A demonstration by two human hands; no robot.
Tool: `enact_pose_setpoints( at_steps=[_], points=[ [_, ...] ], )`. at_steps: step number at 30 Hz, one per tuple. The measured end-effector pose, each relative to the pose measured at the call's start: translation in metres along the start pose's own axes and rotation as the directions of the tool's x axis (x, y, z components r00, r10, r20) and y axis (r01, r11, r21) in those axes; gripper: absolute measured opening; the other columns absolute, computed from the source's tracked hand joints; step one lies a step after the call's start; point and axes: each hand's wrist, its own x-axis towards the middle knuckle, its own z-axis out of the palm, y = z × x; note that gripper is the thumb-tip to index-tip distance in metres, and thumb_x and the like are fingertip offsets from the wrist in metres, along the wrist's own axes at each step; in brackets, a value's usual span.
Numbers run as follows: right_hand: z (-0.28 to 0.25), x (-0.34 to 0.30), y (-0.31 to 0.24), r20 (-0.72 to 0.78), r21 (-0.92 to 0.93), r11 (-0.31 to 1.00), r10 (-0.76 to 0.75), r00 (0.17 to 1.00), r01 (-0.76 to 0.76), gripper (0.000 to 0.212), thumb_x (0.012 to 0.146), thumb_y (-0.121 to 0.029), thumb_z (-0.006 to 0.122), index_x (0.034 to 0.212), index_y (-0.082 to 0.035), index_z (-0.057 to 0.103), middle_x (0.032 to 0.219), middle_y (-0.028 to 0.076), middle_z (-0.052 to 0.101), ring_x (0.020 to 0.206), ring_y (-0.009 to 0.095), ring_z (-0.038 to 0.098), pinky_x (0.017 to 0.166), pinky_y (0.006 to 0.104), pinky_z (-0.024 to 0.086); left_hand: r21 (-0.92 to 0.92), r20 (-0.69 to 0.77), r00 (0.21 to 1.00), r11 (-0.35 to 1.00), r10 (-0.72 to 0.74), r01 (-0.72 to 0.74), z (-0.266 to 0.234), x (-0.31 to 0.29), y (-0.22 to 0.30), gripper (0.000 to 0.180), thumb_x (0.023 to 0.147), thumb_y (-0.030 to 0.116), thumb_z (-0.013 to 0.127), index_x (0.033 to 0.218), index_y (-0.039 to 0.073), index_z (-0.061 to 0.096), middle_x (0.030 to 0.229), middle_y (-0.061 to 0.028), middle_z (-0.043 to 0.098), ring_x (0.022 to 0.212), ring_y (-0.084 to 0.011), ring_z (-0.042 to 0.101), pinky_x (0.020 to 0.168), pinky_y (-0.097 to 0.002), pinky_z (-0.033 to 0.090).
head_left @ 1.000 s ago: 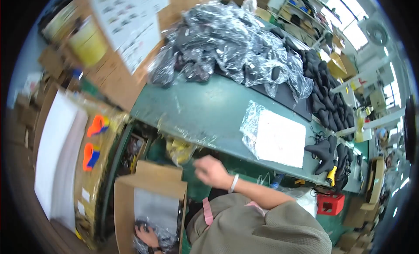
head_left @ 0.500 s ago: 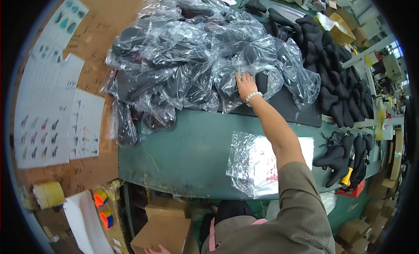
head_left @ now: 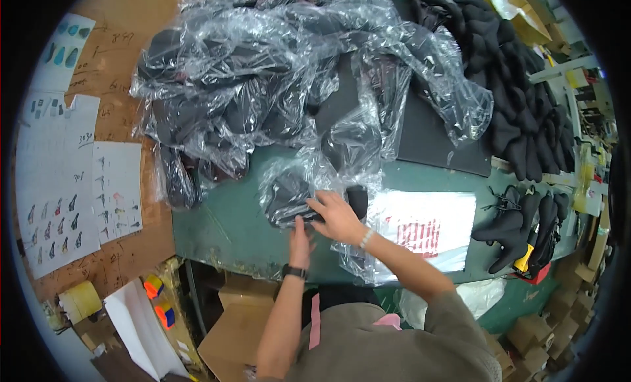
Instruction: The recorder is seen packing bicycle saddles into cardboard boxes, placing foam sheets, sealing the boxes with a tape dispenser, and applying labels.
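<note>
A black bicycle saddle (head_left: 287,193) in a clear plastic bag lies over the green table, in front of the big heap. My right hand (head_left: 337,216) is closed on its right end, fingers bent over the plastic. From below, my left hand (head_left: 300,245) grips the saddle's near edge, with some fingers hidden. A small dark block (head_left: 357,201) shows beside my right hand, its kind unclear. Behind my hands, another bagged saddle (head_left: 351,145) lies at the front of the heap of plastic-wrapped saddles (head_left: 263,60).
A stack of clear bags with red print (head_left: 427,234) lies right of my hands. Unwrapped black saddles (head_left: 509,93) are piled at the far right, and several more (head_left: 506,227) lie nearer, by a yellow-handled tool (head_left: 524,258). Picture sheets (head_left: 59,185) cover a brown board at left.
My right hand has come back from the heap toward me, and a bagged saddle now lies in front of it. My left hand has risen from the cardboard box to the saddle.
</note>
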Motion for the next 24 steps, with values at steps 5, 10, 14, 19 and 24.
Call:
enact_pose_setpoints(
  at_steps=[5, 10, 14, 19, 24],
  points=[
    [-0.021, -0.016, 0.015, -0.568, 0.161, 0.883, 0.448, 0.691, -0.44, 0.081, 0.073, -0.026, 0.081, 0.136, 0.007, 0.042, 0.131, 0.029, 0.049, 0.117, 0.044, 0.052, 0.102, 0.0483, 0.041, -0.445, -0.043, 0.999, 0.895, 0.001, -0.02, -0.024, 0.043, -0.037, 0.051, 0.091, 0.05, 0.069, 0.117, 0.006, 0.062, 0.108, -0.0031, 0.066, 0.09, -0.0163, 0.063, 0.074, -0.0283, 0.048],
    [0.038, -0.025, 0.021, -0.305, 0.278, 0.705, 0.708, 0.637, -0.652, 0.098, 0.067, -0.032, 0.085, 0.139, 0.011, 0.034, 0.136, 0.031, 0.046, 0.124, 0.045, 0.047, 0.105, 0.0481, 0.038, -0.368, -0.32, 0.92, 0.866, 0.224, -0.339, -0.04, 0.048, -0.019, 0.053, 0.091, 0.042, 0.071, 0.122, 0.002, 0.056, 0.114, -0.006, 0.065, 0.096, -0.0155, 0.06, 0.083, -0.0307, 0.049],
    [0.063, -0.075, -0.001, -0.269, 0.005, 0.797, 0.582, 0.767, -0.604, 0.104, 0.066, -0.03, 0.085, 0.144, 0.01, 0.029, 0.14, 0.03, 0.043, 0.127, 0.046, 0.044, 0.107, 0.0473, 0.037, 0.098, -0.487, 0.696, 0.825, 0.528, -0.557, -0.055, 0.046, -0.025, 0.062, 0.087, 0.03, 0.078, 0.128, -0.006, 0.048, 0.123, -0.0145, 0.061, 0.107, -0.0221, 0.058, 0.096, -0.0347, 0.045],
    [0.08, -0.062, -0.017, -0.05, -0.005, 0.805, 0.592, 0.804, -0.593, 0.098, 0.068, -0.024, 0.081, 0.145, 0.01, 0.03, 0.129, 0.032, 0.054, 0.119, 0.044, 0.053, 0.103, 0.0458, 0.041, 0.188, -0.436, 0.687, 0.806, 0.581, -0.562, -0.056, 0.069, -0.051, 0.065, 0.079, 0.025, 0.083, 0.126, -0.007, 0.053, 0.122, -0.0135, 0.063, 0.108, -0.0218, 0.061, 0.096, -0.0339, 0.046],
    [0.046, -0.047, 0.029, 0.185, 0.196, 0.811, 0.521, 0.833, -0.551, 0.056, 0.084, -0.027, 0.072, 0.126, 0.005, 0.054, 0.123, 0.027, 0.059, 0.113, 0.04, 0.057, 0.097, 0.0443, 0.045, -0.513, 0.072, 0.987, 0.854, 0.142, -0.085, -0.092, 0.005, -0.016, 0.053, 0.083, 0.044, 0.079, 0.105, -0.003, 0.07, 0.098, -0.008, 0.072, 0.086, -0.0174, 0.068, 0.082, -0.0336, 0.053]
  ],
)
